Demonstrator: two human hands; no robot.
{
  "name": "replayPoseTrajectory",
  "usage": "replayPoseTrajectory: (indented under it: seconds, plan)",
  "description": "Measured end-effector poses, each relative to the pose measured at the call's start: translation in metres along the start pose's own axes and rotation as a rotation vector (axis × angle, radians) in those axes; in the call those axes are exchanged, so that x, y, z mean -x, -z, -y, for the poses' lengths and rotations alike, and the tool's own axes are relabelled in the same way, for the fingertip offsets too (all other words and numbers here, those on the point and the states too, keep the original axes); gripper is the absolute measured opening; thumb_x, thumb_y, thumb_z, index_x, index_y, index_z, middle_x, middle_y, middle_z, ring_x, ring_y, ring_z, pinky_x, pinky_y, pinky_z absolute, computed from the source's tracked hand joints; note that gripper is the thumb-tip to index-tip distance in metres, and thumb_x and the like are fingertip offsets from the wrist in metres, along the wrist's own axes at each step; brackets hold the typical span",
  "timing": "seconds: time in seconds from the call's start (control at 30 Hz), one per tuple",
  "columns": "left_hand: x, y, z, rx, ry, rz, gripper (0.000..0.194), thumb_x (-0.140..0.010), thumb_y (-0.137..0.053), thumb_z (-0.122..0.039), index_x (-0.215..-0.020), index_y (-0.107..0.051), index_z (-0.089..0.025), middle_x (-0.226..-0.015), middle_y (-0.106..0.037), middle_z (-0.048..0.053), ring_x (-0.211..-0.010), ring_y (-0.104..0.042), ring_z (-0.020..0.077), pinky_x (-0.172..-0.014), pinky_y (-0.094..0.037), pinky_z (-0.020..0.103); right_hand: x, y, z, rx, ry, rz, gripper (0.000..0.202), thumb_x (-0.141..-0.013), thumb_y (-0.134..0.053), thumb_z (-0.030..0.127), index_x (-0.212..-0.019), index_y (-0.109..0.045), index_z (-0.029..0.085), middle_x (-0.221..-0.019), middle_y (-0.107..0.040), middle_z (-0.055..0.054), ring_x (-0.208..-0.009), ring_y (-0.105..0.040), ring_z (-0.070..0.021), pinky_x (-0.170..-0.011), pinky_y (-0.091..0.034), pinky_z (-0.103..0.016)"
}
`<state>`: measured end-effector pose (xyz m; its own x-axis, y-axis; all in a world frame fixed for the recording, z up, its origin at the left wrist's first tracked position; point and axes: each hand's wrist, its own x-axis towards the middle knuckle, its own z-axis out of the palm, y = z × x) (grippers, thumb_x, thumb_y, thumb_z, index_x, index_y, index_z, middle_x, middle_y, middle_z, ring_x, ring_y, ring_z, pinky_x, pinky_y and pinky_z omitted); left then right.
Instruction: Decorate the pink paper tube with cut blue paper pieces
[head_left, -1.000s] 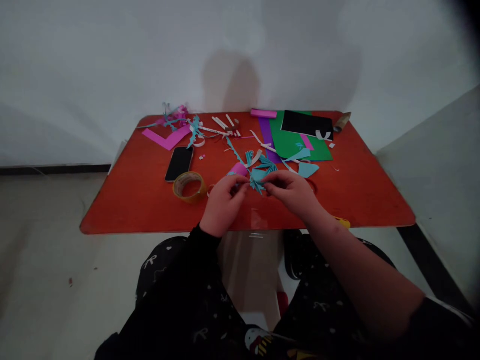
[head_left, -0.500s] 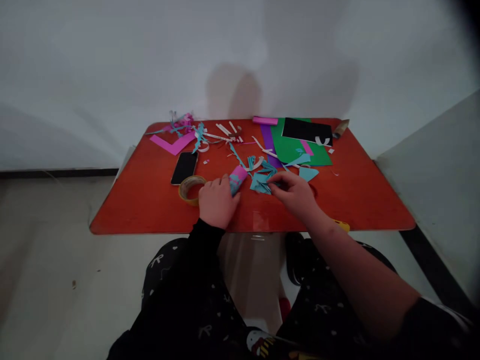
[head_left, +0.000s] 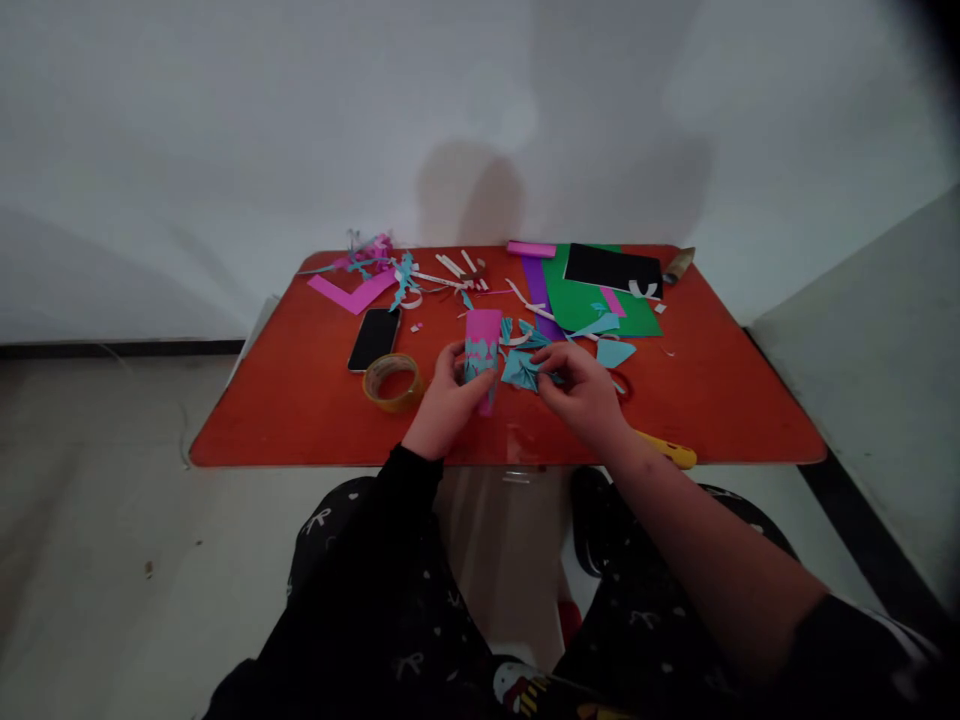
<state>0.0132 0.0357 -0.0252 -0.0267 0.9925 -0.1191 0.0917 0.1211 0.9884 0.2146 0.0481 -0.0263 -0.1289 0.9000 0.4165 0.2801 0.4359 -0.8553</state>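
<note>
Upright in my left hand (head_left: 448, 398) is a pink and blue paper tube (head_left: 482, 340), gripped between thumb and fingers. My right hand (head_left: 581, 388) pinches the right side of a folded blue paper piece (head_left: 519, 370), just right of the tube. More pleated blue paper (head_left: 534, 336) lies behind that piece. A tape roll (head_left: 392, 383) rests left of my left hand. Near my right forearm lies a yellow-handled tool (head_left: 675, 454), partly covered by the arm.
On the red table (head_left: 277, 420) are a phone (head_left: 374, 340), a pink paper corner (head_left: 352, 295), paper scraps, white sticks (head_left: 451, 265), green paper (head_left: 559, 290) and a black sheet (head_left: 611, 268). A brown-handled brush (head_left: 679, 264) lies at the back right; a wall stands behind.
My left hand has turned and raised the tube from a tilt to upright, showing more of its side. My right hand stays at the blue paper; more of the yellow tool shows.
</note>
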Motion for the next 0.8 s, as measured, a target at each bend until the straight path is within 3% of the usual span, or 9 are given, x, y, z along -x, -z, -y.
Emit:
replayPoseTrajectory:
  seconds: [0.13, 0.3, 0.47, 0.63, 0.8]
  plan:
    - [0.002, -0.012, 0.001, 0.203, 0.023, 0.043, 0.065, -0.082, -0.075, -0.044, -0.135, -0.046, -0.019, -0.118, -0.072, 0.011, -0.097, -0.071, 0.0192, -0.082, -0.057, 0.031, -0.002, 0.0, 0.004, -0.01, 0.017, 0.046, 0.011, -0.083, -0.064, 0.021, -0.081, -0.054, 0.026, -0.108, -0.075, -0.008, -0.097, -0.069, -0.0232, -0.075, -0.054, -0.036]
    - [0.003, -0.016, -0.001, 0.158, -0.047, 0.11, 0.054, -0.081, -0.076, -0.043, -0.124, -0.06, -0.016, -0.124, -0.074, 0.012, -0.108, -0.07, 0.0229, -0.091, -0.056, 0.034, -0.004, 0.002, 0.003, -0.068, 0.012, 0.118, 0.014, -0.085, -0.063, 0.022, -0.081, -0.051, 0.027, -0.112, -0.077, -0.007, -0.103, -0.071, -0.0237, -0.081, -0.056, -0.038]
    - [0.004, -0.013, -0.001, 0.175, -0.057, 0.118, 0.052, -0.082, -0.077, -0.04, -0.126, -0.061, -0.018, -0.123, -0.074, 0.01, -0.108, -0.07, 0.0229, -0.09, -0.057, 0.033, -0.004, 0.003, 0.004, -0.024, 0.034, 0.157, 0.016, -0.084, -0.063, 0.019, -0.079, -0.049, 0.027, -0.107, -0.079, -0.006, -0.097, -0.072, -0.0231, -0.078, -0.057, -0.038]
    - [0.009, -0.013, -0.007, 0.115, -0.023, 0.11, 0.041, -0.092, -0.068, -0.042, -0.127, -0.062, -0.021, -0.11, -0.075, 0.009, -0.1, -0.071, 0.0235, -0.083, -0.06, 0.034, -0.005, 0.004, 0.003, -0.021, 0.067, 0.127, 0.015, -0.085, -0.062, 0.017, -0.081, -0.052, 0.027, -0.108, -0.078, -0.007, -0.101, -0.072, -0.0234, -0.081, -0.056, -0.039]
    - [0.009, -0.014, -0.011, 0.066, -0.027, 0.107, 0.026, -0.099, -0.057, -0.035, -0.12, -0.065, -0.021, -0.114, -0.075, 0.01, -0.103, -0.071, 0.0231, -0.092, -0.06, 0.037, -0.006, 0.006, 0.002, -0.028, 0.078, 0.09, 0.014, -0.085, -0.062, 0.017, -0.081, -0.053, 0.027, -0.109, -0.078, -0.006, -0.101, -0.071, -0.0234, -0.081, -0.056, -0.038]
